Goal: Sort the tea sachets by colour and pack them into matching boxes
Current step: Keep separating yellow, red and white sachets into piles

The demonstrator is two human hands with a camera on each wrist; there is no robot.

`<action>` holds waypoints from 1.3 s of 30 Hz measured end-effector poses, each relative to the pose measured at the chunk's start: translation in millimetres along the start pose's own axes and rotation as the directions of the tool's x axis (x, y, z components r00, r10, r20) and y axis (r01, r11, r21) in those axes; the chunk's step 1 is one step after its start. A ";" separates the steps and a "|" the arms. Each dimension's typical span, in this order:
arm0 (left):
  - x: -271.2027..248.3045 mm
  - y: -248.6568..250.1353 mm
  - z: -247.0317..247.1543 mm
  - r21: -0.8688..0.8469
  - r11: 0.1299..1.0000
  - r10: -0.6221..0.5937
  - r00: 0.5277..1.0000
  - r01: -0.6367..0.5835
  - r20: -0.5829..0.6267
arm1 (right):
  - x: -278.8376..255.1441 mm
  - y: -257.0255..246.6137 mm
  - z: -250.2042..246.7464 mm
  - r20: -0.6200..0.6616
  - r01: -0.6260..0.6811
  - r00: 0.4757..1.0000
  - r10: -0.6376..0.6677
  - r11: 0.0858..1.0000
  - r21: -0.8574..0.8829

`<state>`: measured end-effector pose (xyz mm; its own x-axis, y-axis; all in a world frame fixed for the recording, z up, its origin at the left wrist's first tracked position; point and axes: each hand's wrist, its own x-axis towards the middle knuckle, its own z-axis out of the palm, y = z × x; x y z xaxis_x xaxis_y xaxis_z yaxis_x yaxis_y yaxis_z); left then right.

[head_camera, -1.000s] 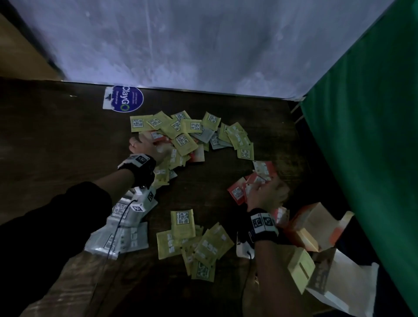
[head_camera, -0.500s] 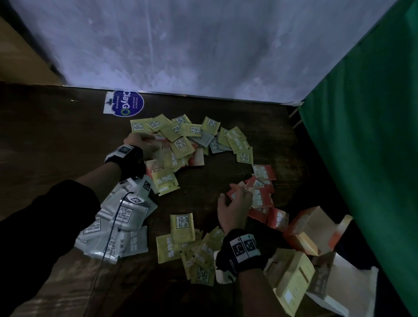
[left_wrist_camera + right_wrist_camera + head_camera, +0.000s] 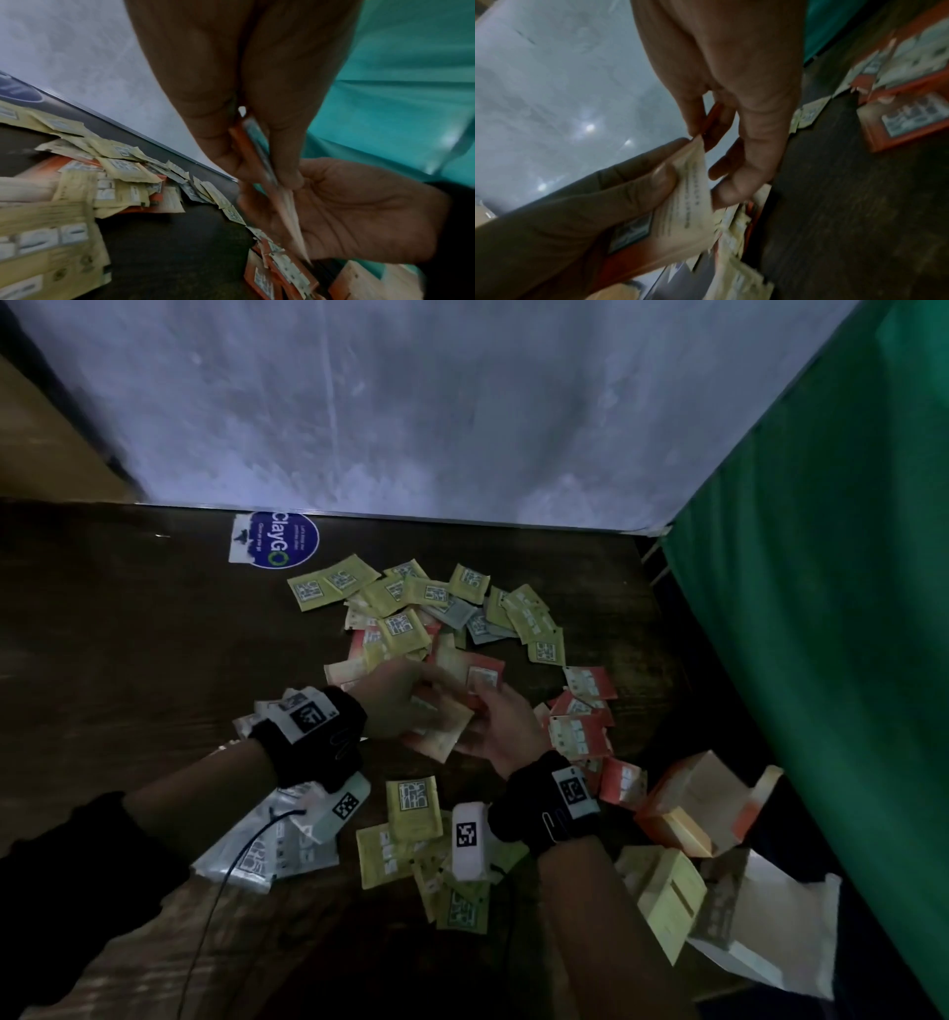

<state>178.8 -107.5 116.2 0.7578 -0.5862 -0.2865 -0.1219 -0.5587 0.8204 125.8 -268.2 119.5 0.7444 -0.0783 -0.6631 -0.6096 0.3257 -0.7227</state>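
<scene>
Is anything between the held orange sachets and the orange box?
Only loose orange paper sachets lying flat on the dark wooden table, between the held orange sachet stack and the open orange cardboard box. Nothing visible blocks a path above them.

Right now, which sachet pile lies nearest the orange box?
The orange pile, right beside the orange box; the yellow pile and the silver pile lie further left.

My left hand [image 3: 244,71] pinches a thin stack of orange sachets [image 3: 254,148] edge-on between thumb and fingers. My right hand [image 3: 359,211] wraps the stack's lower end. Yellow sachets [image 3: 120,166] heaped at left on the dark table [image 3: 167,243]. Loose orange sachets [image 3: 270,278] lie below both hands. Green curtain [image 3: 401,85] behind.
</scene>
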 end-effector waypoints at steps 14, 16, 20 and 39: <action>18.4 11.2 52.5 -0.054 0.986 -0.166 0.976 0.160 -0.139 | 5.7 23.8 -63.8 -0.394 0.170 0.902 -0.176 0.984 -0.051; 20.9 -21.9 41.8 0.243 0.934 -0.206 0.951 0.262 -0.233 | 8.3 24.9 -83.9 -0.512 0.103 0.813 -0.276 0.935 -0.340; 22.3 -65.6 14.8 0.482 0.725 -0.406 0.871 0.491 -0.277 | 11.5 30.7 -104.5 -0.534 -0.089 0.741 -0.408 0.728 -0.680; 65.4 2.5 15.1 0.136 0.975 -0.161 0.980 0.176 -0.114 | 34.1 32.4 -33.7 -0.257 0.138 0.935 -0.244 0.919 -0.369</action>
<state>218.4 -156.1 92.0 0.8359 -0.4178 -0.3560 -0.0731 -0.7276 0.6821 122.3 -292.1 66.9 0.7748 -0.3949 -0.4937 -0.5577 -0.0591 -0.8279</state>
